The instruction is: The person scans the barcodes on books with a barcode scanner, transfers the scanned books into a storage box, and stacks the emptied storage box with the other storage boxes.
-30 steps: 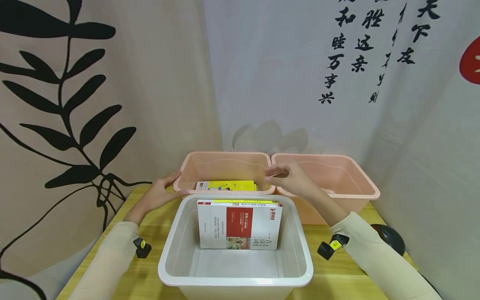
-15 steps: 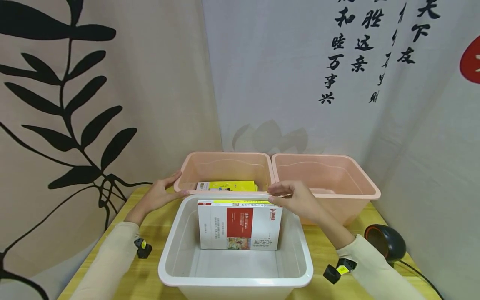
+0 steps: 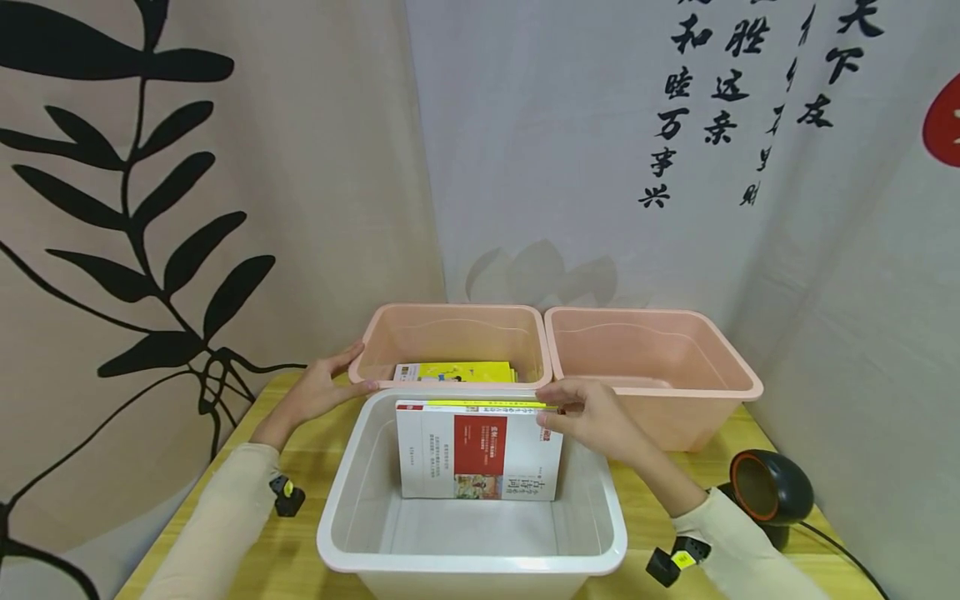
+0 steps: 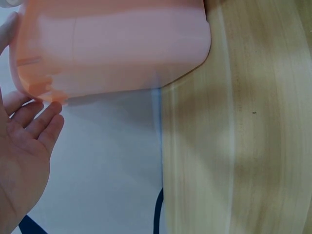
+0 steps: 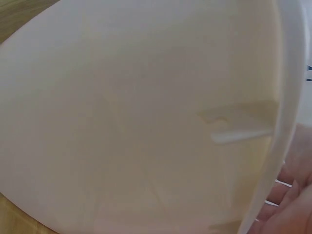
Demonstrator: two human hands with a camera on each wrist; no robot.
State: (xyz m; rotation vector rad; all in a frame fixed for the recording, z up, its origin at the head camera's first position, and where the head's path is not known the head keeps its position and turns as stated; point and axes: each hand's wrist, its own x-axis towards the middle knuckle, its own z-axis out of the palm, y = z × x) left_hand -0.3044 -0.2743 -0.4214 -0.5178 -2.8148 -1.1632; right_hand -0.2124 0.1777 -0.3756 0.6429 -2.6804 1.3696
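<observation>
Several books (image 3: 480,454) stand upright against the back wall of the white bin (image 3: 472,562), a white, red-paneled cover in front and yellow edges behind. My right hand (image 3: 592,417) holds their top right end, thumb on the front cover and fingers at the back of the top. In the right wrist view the white bin's wall hides most of this hand (image 5: 287,195). My left hand (image 3: 318,392) touches the left rim of the left pink bin (image 3: 457,312), fingers nearly straight, thumb at its front corner. Yellow books (image 3: 468,372) lie inside that bin.
A second pink bin (image 3: 652,390) stands right beside the first, behind the white one. A dark round lamp-like object (image 3: 783,487) with a cable is at the table's right edge. The wooden table (image 3: 300,542) meets curtains at the back and sides.
My right hand has come down and forward from the gap between the pink bins to the right end of the books in the white bin. My left hand has stayed put.
</observation>
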